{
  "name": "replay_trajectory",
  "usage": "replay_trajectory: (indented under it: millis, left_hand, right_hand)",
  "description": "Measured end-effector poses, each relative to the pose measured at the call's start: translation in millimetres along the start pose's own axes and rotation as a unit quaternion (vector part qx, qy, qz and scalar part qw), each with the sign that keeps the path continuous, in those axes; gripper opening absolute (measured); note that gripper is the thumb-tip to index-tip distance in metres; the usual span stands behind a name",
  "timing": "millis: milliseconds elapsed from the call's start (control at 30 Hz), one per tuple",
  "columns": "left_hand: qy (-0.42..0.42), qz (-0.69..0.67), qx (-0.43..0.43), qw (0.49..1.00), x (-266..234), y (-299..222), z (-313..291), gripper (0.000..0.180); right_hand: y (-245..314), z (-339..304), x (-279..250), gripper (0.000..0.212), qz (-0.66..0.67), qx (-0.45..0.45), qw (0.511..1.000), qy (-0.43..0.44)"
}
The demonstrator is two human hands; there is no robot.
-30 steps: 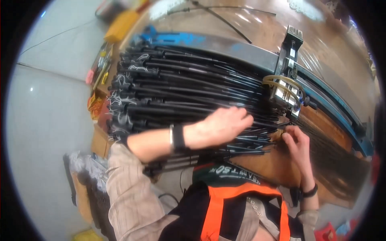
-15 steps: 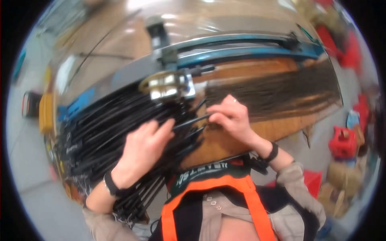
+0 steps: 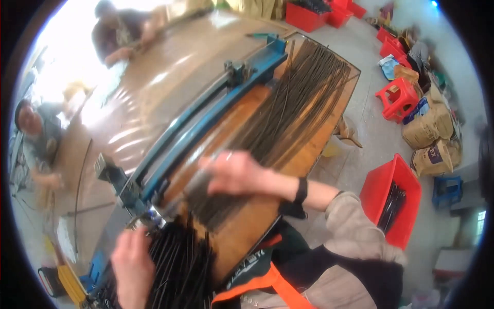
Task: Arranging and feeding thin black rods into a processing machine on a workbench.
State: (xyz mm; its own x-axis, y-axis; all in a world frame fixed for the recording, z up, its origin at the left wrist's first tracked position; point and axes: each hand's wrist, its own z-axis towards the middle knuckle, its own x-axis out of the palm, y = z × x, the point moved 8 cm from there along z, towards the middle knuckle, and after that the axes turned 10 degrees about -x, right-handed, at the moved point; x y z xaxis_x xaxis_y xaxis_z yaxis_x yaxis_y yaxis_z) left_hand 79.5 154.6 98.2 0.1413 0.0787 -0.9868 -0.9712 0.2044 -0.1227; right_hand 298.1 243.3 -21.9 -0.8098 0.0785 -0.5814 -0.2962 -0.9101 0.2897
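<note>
My left hand is at the lower left, beside a bundle of black rods and next to a shiny metal clamp. Its fingers point forward, slightly blurred, and I see nothing in them. My right hand hangs over thin dark rods that lie lengthwise along the wooden board. Motion smears its fingers, so whether they grip anything is unclear. Left of this hand runs a long blue metal frame, with a dark bracket at its near end.
Two people, one at far left and one at left, are at the big brown table. On the floor to the right stand a red bin holding black rods, a red stool, brown sacks and a blue stool.
The view has swung to the right. My hands have moved apart: both were at a black rod by the clamp, and now the right is over the thin rods.
</note>
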Motion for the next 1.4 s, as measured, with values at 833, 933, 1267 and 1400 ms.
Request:
replay_trajectory:
  millis: [833,933,1267,1400]
  left_hand:
    - [-0.063,0.083,0.071,0.992,-4,12,57,0.041]
    - [-0.088,0.092,0.042,0.991,-11,33,48,0.043]
    - [-0.247,0.116,-0.201,0.941,-104,166,-43,0.034]
    - [-0.27,0.126,-0.179,0.938,-137,152,-55,0.028]
  right_hand:
    - [-23,45,-14,0.031,0.043,-0.048,0.99,-0.125]
    - [-25,52,-23,0.032,-0.003,-0.013,0.994,-0.105]
    - [-67,45,9,0.02,-0.041,0.033,0.997,-0.048]
    - [-38,111,82,0.019,0.199,0.118,0.973,0.014]
